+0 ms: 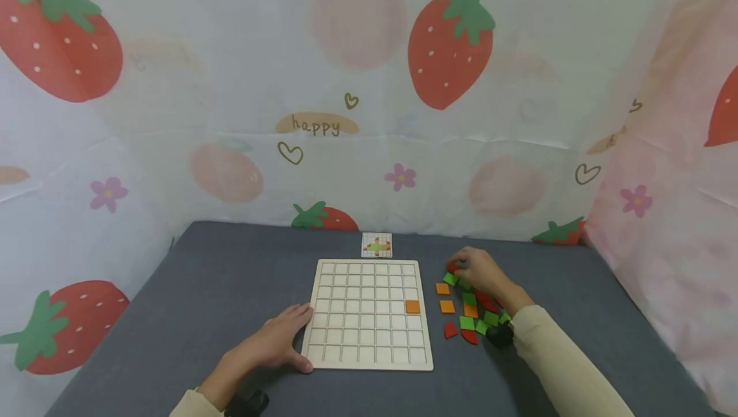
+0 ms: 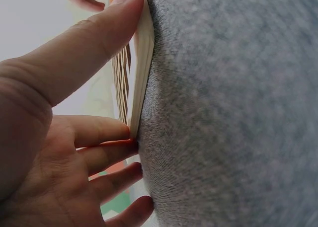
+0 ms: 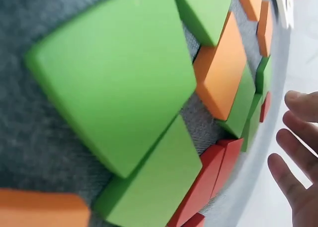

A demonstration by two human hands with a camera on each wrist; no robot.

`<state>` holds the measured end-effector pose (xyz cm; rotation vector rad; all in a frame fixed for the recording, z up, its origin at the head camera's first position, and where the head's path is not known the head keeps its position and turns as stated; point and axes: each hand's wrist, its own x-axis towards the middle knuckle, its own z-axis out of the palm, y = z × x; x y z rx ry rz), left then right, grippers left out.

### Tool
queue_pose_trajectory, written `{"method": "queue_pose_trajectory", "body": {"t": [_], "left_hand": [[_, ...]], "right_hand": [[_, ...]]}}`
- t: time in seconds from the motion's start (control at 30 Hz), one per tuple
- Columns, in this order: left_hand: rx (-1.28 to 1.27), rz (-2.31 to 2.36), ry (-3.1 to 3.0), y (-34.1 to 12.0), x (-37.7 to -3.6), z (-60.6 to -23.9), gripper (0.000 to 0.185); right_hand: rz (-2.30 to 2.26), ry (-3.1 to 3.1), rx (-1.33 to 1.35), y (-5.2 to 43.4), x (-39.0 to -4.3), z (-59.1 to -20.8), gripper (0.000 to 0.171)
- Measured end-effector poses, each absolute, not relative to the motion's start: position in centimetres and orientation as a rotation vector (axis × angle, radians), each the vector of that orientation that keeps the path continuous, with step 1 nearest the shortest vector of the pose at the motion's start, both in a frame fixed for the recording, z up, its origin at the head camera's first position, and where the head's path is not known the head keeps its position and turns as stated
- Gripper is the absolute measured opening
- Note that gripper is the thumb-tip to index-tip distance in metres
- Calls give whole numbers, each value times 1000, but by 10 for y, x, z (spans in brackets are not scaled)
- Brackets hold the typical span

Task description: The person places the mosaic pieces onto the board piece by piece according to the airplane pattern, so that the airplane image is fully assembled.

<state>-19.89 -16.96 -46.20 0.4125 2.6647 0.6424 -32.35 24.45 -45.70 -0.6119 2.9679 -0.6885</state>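
A wooden grid board (image 1: 371,366) lies on the grey table (image 1: 202,289), with one orange tile (image 1: 412,306) in a cell at its right side. My left hand (image 1: 277,340) rests flat at the board's front left corner. In the left wrist view its thumb (image 2: 84,43) lies along the board edge (image 2: 141,68). My right hand (image 1: 481,276) hovers over a pile of green, orange and red tiles (image 1: 469,314), fingertips at a red tile (image 1: 451,268) at the far end. Seen from the right wrist, the fingers (image 3: 298,152) are loosely spread beyond a green tile (image 3: 114,83).
A small pattern card (image 1: 377,245) lies just behind the board. Strawberry-print cloth (image 1: 369,116) walls the table at the back and both sides. Two loose orange tiles (image 1: 442,289) sit between board and pile. A dark wrist device (image 1: 499,335) shows on my right forearm.
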Motion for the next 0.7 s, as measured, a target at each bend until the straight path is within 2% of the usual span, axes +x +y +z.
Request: {"method": "queue_pose_trajectory", "body": {"t": [0.33,0.57,0.7], "left_hand": [[404,641,2659,-171,-200,-462,102],[404,656,2660,-172,-198,-463,102],[397,655,2660,-173,-197,-462,102]], "right_hand": [[-697,2942,-597,240,-332,-458,26],[-688,2908,-620,238,-337,-465,49],[-652,2894,-619,238,-338,-465,51]]}}
